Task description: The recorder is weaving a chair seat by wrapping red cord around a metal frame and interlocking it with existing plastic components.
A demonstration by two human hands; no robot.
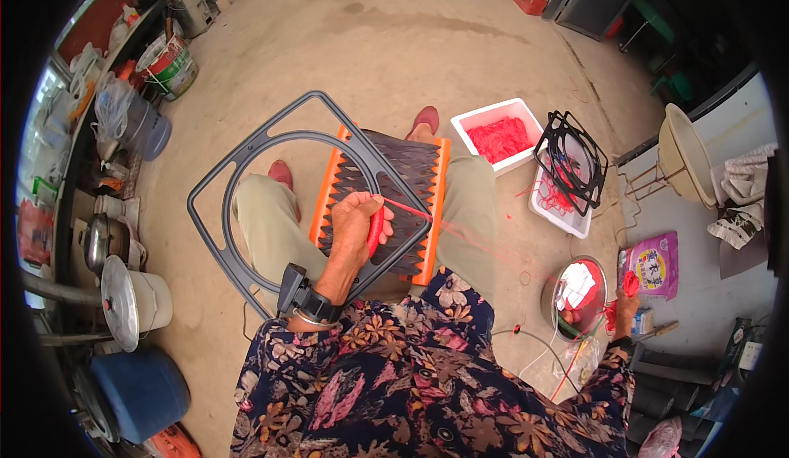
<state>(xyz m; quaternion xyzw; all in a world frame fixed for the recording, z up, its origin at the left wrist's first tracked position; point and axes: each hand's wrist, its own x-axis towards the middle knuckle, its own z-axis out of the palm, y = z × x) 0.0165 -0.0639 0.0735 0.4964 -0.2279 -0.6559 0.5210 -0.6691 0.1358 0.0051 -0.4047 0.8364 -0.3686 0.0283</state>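
A dark grey square frame with a round inner ring (215,221) lies tilted over my lap. My left hand (355,221) is closed around the ring's right side, where a thick red stretch (376,231) shows beside the fingers. From this grip a red strand (404,208) runs right across the frame's corner and then blurs. Out at the far right, my right hand (626,306) is closed on a bundle of red string (630,282), some of it hanging beside a metal bowl. Beneath the frame, between my knees, is an orange-edged rack with dark zigzag slats (403,158).
A white box (467,121) of red string stands ahead right. Black frames (573,162) rest on a white tray (567,221). The metal bowl (549,303) holds white and red items beside a purple bag (657,265). Buckets (156,302) and a blue drum (141,392) line the left.
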